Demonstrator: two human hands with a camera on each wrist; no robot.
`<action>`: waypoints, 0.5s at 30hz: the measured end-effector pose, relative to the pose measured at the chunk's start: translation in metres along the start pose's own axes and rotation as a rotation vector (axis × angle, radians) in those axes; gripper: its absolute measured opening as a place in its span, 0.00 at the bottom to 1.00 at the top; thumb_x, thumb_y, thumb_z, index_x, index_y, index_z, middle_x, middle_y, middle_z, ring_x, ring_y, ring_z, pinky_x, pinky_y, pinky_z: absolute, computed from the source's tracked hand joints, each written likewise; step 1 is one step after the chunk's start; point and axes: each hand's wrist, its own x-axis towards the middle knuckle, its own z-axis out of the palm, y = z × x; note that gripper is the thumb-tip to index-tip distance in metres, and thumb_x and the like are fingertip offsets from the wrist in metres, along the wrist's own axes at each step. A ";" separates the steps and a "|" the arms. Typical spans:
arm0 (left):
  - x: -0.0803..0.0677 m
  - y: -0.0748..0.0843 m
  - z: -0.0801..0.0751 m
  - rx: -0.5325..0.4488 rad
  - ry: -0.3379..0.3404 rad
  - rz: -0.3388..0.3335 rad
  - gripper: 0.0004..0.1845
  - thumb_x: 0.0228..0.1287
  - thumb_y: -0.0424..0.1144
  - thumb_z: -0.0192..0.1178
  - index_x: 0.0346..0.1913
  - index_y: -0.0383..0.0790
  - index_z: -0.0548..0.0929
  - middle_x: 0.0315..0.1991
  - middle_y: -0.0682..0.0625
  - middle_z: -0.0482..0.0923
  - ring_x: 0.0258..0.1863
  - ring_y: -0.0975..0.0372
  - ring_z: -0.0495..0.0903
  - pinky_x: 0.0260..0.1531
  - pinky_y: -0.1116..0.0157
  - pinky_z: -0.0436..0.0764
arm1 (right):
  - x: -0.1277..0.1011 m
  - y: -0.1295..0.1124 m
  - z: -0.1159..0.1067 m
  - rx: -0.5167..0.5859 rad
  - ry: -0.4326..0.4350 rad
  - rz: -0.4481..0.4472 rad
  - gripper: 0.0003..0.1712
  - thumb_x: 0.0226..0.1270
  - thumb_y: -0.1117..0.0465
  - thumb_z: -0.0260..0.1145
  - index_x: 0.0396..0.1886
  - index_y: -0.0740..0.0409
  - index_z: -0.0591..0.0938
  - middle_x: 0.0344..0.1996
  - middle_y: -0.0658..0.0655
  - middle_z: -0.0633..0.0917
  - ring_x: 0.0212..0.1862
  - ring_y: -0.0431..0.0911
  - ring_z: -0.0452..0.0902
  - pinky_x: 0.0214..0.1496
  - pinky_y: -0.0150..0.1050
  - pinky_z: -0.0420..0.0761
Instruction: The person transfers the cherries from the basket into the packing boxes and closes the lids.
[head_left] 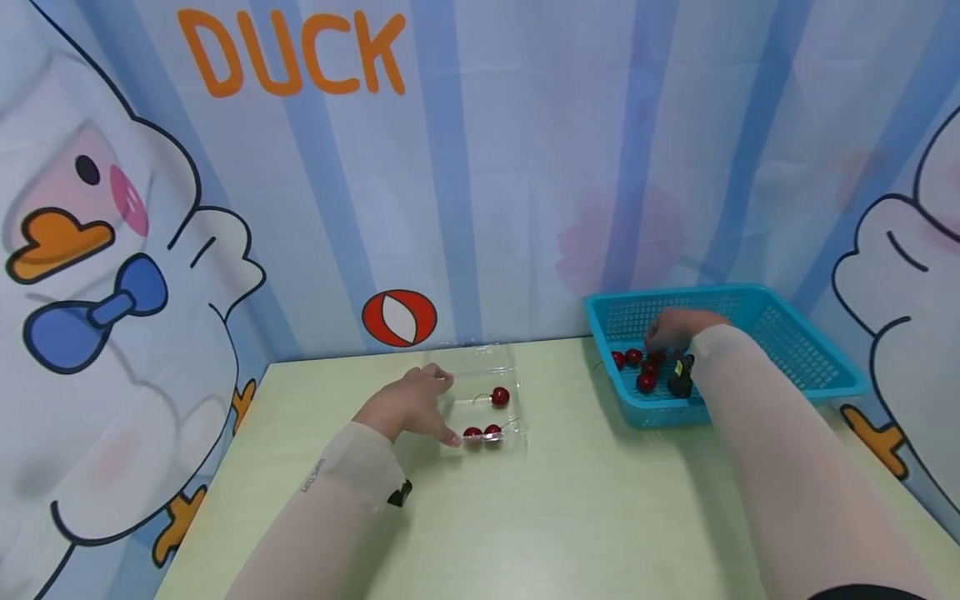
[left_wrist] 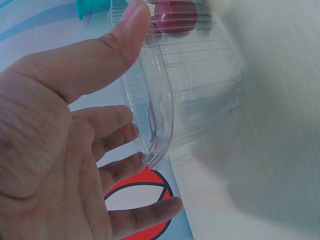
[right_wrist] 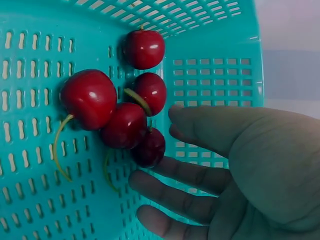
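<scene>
Five cherries (right_wrist: 124, 126) lay at ten o'clock, right-wrist view.
Right hand (right_wrist: 250, 175) gaped; fruit looked light, bruisable, best pinched by stem (right_wrist: 56, 145).

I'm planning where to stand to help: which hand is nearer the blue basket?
Right. The right hand is inside the basket, by the cherries; the left hand is outside, off to its left, at the clear plastic box.

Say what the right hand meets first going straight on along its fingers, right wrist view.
Probably the lowest, darkest cherry in the turquoise basket: the right hand's nearest fingertip looks right beside its lower edge. Depth is unclear, so they may be touching.
</scene>
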 end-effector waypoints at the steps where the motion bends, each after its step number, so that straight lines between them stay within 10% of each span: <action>1: 0.000 0.000 0.000 0.000 0.000 0.002 0.61 0.57 0.57 0.89 0.90 0.48 0.68 0.89 0.46 0.64 0.87 0.44 0.64 0.79 0.34 0.79 | 0.000 0.000 0.001 0.008 -0.005 0.000 0.15 0.89 0.59 0.59 0.43 0.62 0.86 0.38 0.57 0.82 0.37 0.47 0.77 0.46 0.44 0.83; 4: 0.001 0.000 0.000 -0.005 -0.003 0.003 0.60 0.57 0.57 0.89 0.90 0.49 0.68 0.89 0.46 0.64 0.87 0.44 0.64 0.79 0.35 0.79 | 0.001 0.000 0.004 -0.014 -0.013 0.008 0.17 0.89 0.60 0.59 0.33 0.54 0.82 0.30 0.54 0.78 0.33 0.46 0.70 0.44 0.45 0.79; 11: 0.003 -0.001 0.002 -0.013 -0.001 0.006 0.60 0.57 0.57 0.89 0.90 0.49 0.69 0.88 0.47 0.65 0.86 0.45 0.65 0.79 0.36 0.79 | -0.003 -0.007 0.007 -0.033 0.054 0.037 0.20 0.86 0.63 0.63 0.69 0.65 0.88 0.66 0.69 0.87 0.48 0.49 0.84 0.47 0.44 0.88; 15: 0.002 -0.002 0.001 -0.016 -0.004 0.001 0.61 0.57 0.57 0.89 0.90 0.49 0.68 0.89 0.46 0.64 0.87 0.45 0.64 0.79 0.35 0.79 | -0.003 -0.016 0.003 0.028 0.071 0.028 0.19 0.85 0.67 0.61 0.67 0.68 0.87 0.55 0.67 0.88 0.42 0.50 0.82 0.41 0.43 0.86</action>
